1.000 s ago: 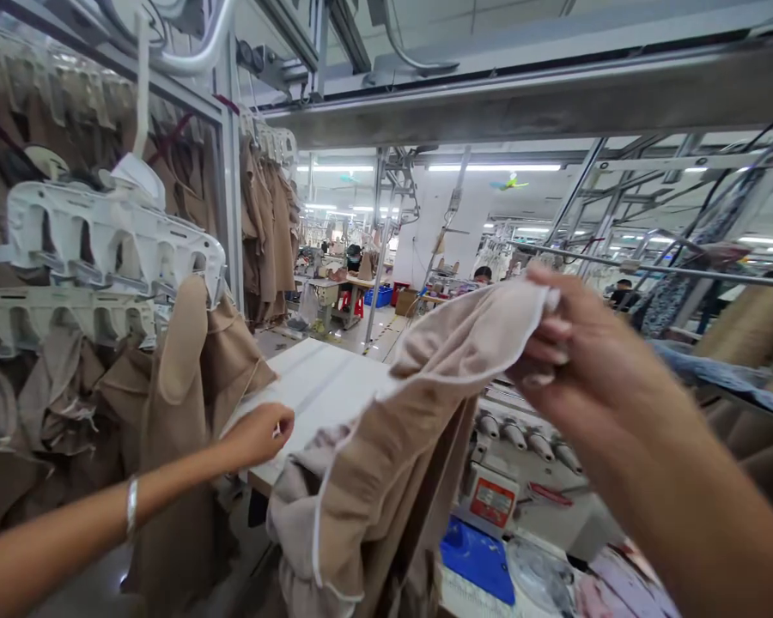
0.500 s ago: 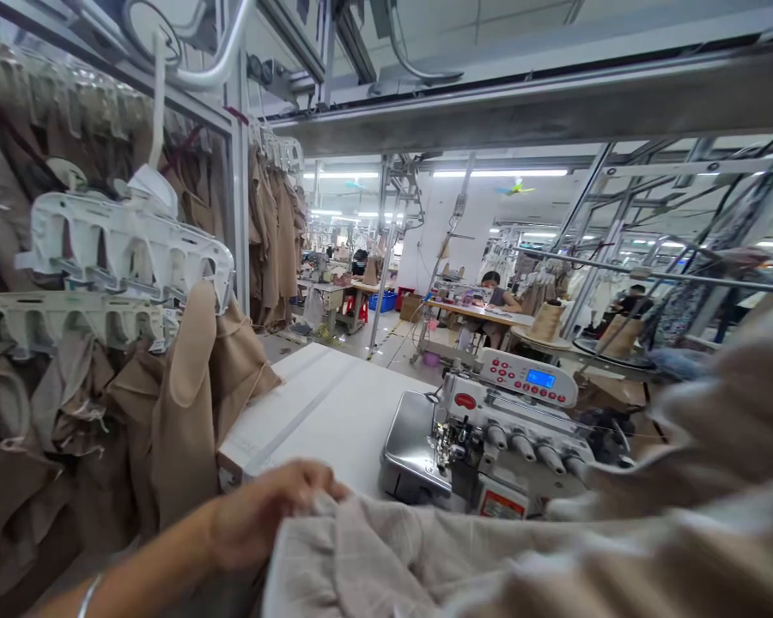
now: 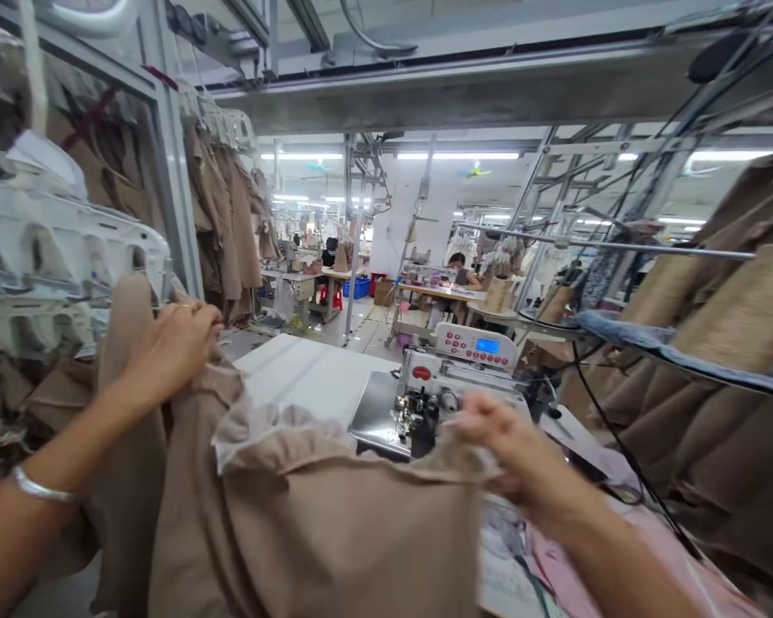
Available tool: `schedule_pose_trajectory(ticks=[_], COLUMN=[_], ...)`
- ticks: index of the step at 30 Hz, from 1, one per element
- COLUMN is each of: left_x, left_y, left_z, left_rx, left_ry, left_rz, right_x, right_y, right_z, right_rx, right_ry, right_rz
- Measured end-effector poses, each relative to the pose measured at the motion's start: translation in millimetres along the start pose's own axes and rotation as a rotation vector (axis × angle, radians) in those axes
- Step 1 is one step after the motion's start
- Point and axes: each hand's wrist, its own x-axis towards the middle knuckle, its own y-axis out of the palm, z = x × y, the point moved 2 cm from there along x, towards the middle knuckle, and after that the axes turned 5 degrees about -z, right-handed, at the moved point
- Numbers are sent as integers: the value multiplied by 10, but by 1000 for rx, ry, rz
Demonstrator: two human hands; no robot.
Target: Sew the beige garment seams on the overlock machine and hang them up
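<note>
Okay, so the left hand [image 3: 171,348] has its fingers [image 3: 193,319] clenched on the top edge of a tan garment [image 3: 335,524] with a pale lining, hanging right in front of the person, while the slightly blurry right hand [image 3: 506,446] pinches the opposite edge. An overlock sewing machine [image 3: 425,395] sits around 1 o'clock, with a white table [image 3: 296,373] at 11 o'clock.
</note>
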Motion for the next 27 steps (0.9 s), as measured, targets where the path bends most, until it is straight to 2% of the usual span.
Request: schedule_pose_trajectory(ticks=[2, 4, 6, 7, 8, 10, 12, 15, 17, 20, 21, 23, 25, 27], left_x=[-190, -471, -750, -850, -914, -951, -931, -883, -830, -687, -624, -508, -452, -461], left_y=[461, 940, 1328, 1460, 1552, 1634, 1627, 1534, 1446, 1400, 1445, 1639, 1926, 2214], left_z=[-131, -272, -351, -358, -347, -291, -241, -249, -346, -537, -564, -521, -357, -137], left_rx=[29, -34, -185, -248, -295, -332, -354, -302, -203, -48, -15, 7, 8, 19], left_ry=[69, 133, 132, 114, 95, 85, 112, 204, 402, 781, 831, 805, 722, 666], left_rz=[155, 443, 766, 855, 889, 824, 749, 694, 648, 602, 632, 739, 832, 856], right_x=[33, 111, 176, 191, 191, 157, 97, -17, -130, -315, -354, -368, -311, -230], right_y=[204, 421, 517, 509, 470, 355, 274, 289, 346, 414, 416, 390, 344, 327], right_z=[-217, -377, -473, -515, -562, -702, -905, -1209, -1310, -1374, -1416, -1568, -1786, -2005], right_rx=[35, 42, 43, 52, 70, 69, -18, -147, -179, -179, -148, -64, -9, -24], right_ry=[28, -30, -106, -137, -168, -241, -284, -198, -150, -133, -118, -90, -95, -100], right_rz=[145, 244, 251, 223, 177, 58, -36, -76, -63, 25, 33, -35, -162, -199])
